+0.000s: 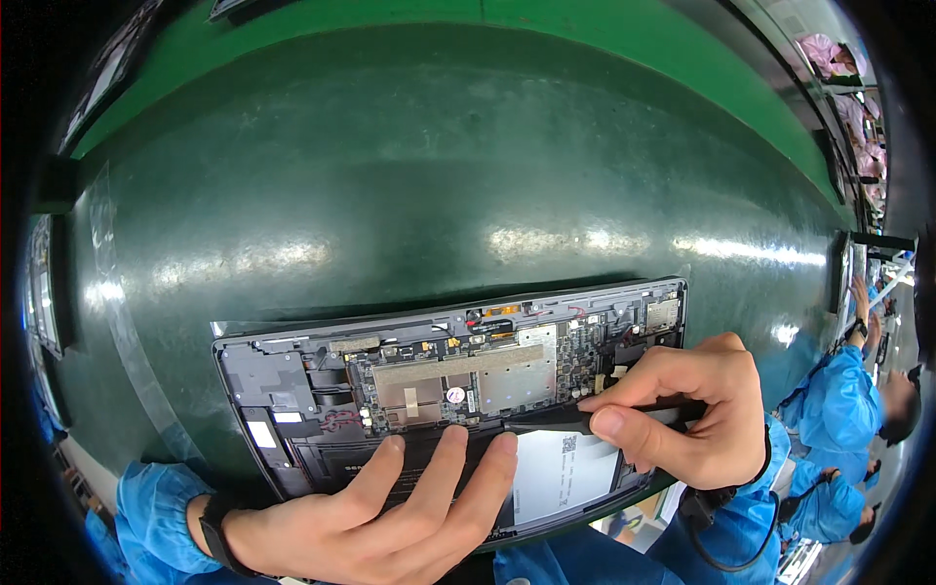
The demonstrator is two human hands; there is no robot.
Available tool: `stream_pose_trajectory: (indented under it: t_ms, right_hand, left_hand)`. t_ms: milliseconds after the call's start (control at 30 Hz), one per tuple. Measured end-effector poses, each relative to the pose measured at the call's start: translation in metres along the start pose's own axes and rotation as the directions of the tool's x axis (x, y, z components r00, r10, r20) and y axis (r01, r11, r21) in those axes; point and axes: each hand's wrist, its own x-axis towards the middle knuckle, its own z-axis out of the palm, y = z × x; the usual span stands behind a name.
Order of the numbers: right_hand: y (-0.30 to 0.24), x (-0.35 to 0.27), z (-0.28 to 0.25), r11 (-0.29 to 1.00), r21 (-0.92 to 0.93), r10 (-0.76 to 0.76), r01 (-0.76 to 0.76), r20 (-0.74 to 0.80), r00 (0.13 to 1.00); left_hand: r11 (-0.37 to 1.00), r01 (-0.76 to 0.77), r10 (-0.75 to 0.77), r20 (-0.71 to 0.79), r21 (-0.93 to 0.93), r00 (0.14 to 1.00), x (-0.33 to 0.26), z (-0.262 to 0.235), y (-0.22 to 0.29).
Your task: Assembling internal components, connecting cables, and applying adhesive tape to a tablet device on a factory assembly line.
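Observation:
An opened tablet (468, 370) lies on the green table, its inside facing up with a circuit board (519, 375) along the middle. Below the board sit dark battery parts and a silver battery panel (561, 473). My left hand (390, 517) rests over the near edge, fingers spread, fingertips touching the dark area beside the panel. Between thumb and fingers, my right hand (687, 414) pinches a slim black tool (546, 421) that looks like tweezers. Its tip points left, at the seam between board and battery. Whether the tip touches anything, I cannot tell.
A strip of clear tape (122, 312) runs along the green table (468, 175) on the left. Other devices (44, 283) stand at the far left rim. Co-workers in blue (843, 400) sit on the right, others in pink (829, 54) farther off.

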Motion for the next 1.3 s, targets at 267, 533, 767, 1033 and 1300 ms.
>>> stream_pose_trajectory:
  t_ms: [267, 533, 767, 1033, 1300]
  right_hand:
    - [-0.0009, -0.0009, -0.0017, 0.999, -0.038, -0.003, 0.003, 0.005, 1.0]
    - [0.0003, 0.0012, 0.0036, 0.999, 0.037, 0.002, -0.002, -0.007, 1.0]
    - [0.0008, -0.0011, -0.0018, 0.998, 0.05, 0.028, -0.028, 0.011, 1.0]
    - [0.0017, -0.0003, 0.0009, 1.0, 0.005, -0.03, 0.03, 0.019, 0.999]
    - [0.0026, -0.0018, 0.0044, 0.997, 0.076, -0.009, 0.007, 0.027, 1.0]
  left_hand:
    - [0.999, -0.034, 0.034, -0.02, -0.001, 0.999, -0.0035, 0.0017, -0.0021]
    - [1.0, -0.026, 0.026, -0.04, 0.002, 0.999, -0.0042, 0.0043, -0.0016]
    - [0.999, -0.034, 0.034, -0.01, -0.012, 0.999, -0.0033, 0.0012, -0.003]
    - [0.999, -0.023, 0.023, -0.018, -0.032, 1.0, -0.0033, 0.0038, -0.002]
    - [0.999, -0.017, 0.017, -0.014, -0.033, 1.0, -0.0054, 0.0019, -0.0017]
